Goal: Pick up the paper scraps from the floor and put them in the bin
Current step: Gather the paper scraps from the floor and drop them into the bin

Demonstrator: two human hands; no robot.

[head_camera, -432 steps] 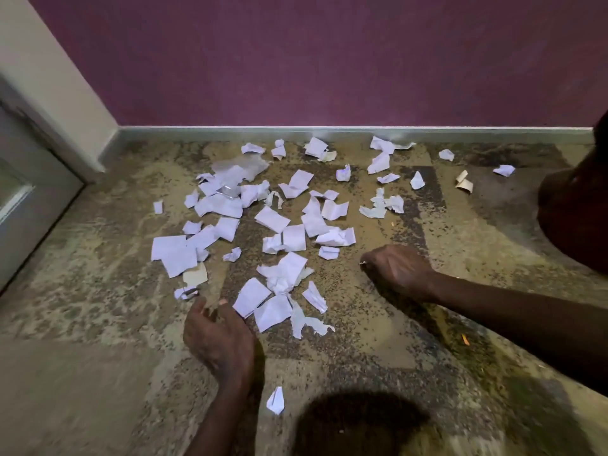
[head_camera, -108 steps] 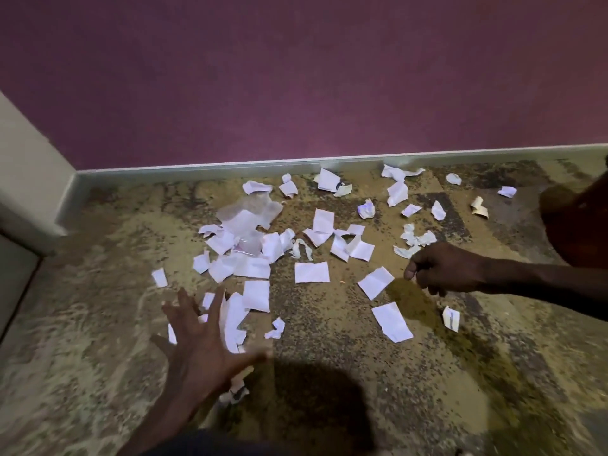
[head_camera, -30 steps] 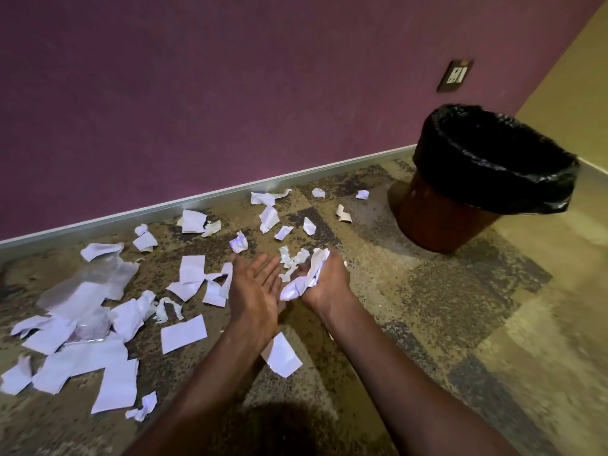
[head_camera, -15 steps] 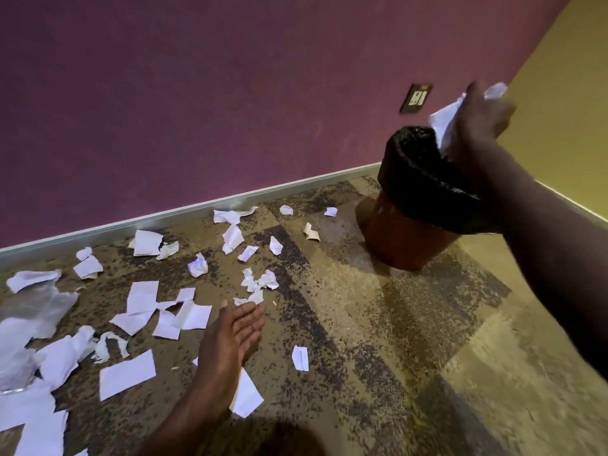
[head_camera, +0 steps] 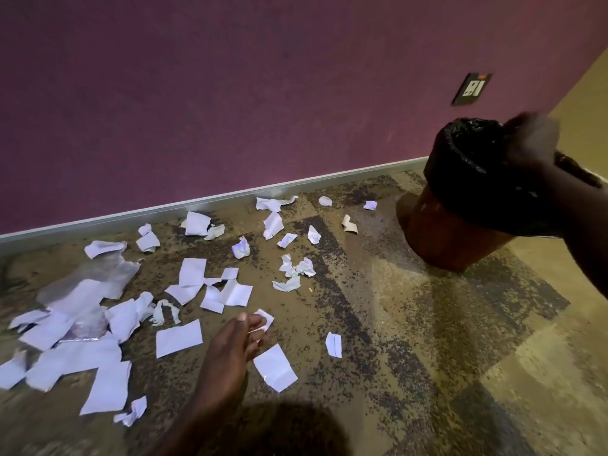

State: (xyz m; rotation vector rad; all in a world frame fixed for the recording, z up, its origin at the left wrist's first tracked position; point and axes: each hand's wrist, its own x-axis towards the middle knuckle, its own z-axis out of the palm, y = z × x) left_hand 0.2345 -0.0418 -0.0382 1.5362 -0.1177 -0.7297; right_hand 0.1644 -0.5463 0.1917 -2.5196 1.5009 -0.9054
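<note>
White paper scraps (head_camera: 194, 274) lie scattered over the patterned carpet, thickest at the left. My left hand (head_camera: 235, 343) hangs low over the floor with relaxed fingers. Its fingertips are at a small scrap (head_camera: 266, 318), and a larger piece (head_camera: 274, 367) lies just right of it. The brown bin (head_camera: 450, 245), lined with a black bag (head_camera: 460, 139), stands at the right by the wall. My right hand (head_camera: 529, 146) is at the bin's mouth. It is blurred, so its fingers and any paper in them cannot be made out.
A crumpled clear plastic sheet (head_camera: 95, 274) lies among the scraps at the left. The purple wall and its pale skirting (head_camera: 230, 197) run along the back. A wall socket (head_camera: 472, 88) sits above the bin. A folded scrap (head_camera: 333, 344) lies alone mid-floor.
My right hand has come down from above the bin to its mouth, and the white wad it gripped no longer shows. My left hand has dropped closer to the floor scraps.
</note>
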